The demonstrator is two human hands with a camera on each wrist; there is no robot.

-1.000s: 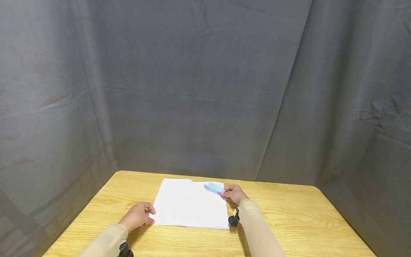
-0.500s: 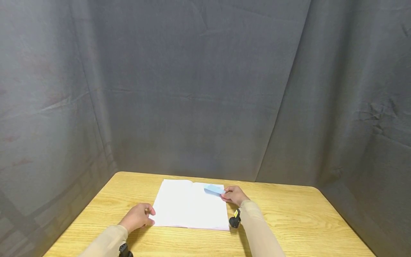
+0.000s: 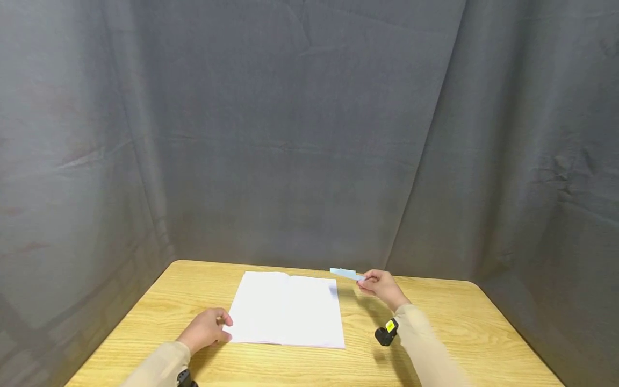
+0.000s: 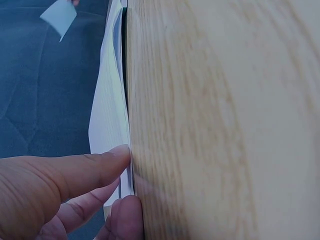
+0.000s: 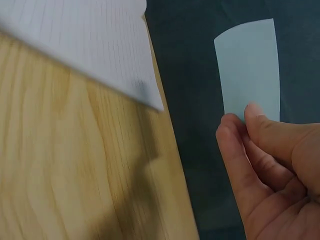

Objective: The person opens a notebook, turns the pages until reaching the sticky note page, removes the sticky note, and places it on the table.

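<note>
An open notebook [image 3: 290, 309] with white pages lies on the table; faint ruled lines show on its page [image 5: 100, 40] in the right wrist view. At its near left corner rests my left hand [image 3: 205, 329], thumb and fingertips touching the edge with a gap between them. In the left wrist view this hand [image 4: 65, 195] lies against the stacked pages [image 4: 110, 110]. Beyond the notebook's right side, my right hand [image 3: 382, 287] pinches one end of a light blue paper slip [image 3: 345, 273] in the air. The slip [image 5: 250, 70] curves slightly above thumb and fingertips.
The wooden table [image 3: 459, 333] extends to both sides of the notebook. A grey curtain [image 3: 290, 161] hangs behind it and along both sides. Small black cameras, such as the right wrist camera [image 3: 387, 332], sit on both wrists.
My right hand has lifted the blue paper slip off the right page and carried it right and up, clear of the notebook. My left hand has stayed at the notebook's corner.
</note>
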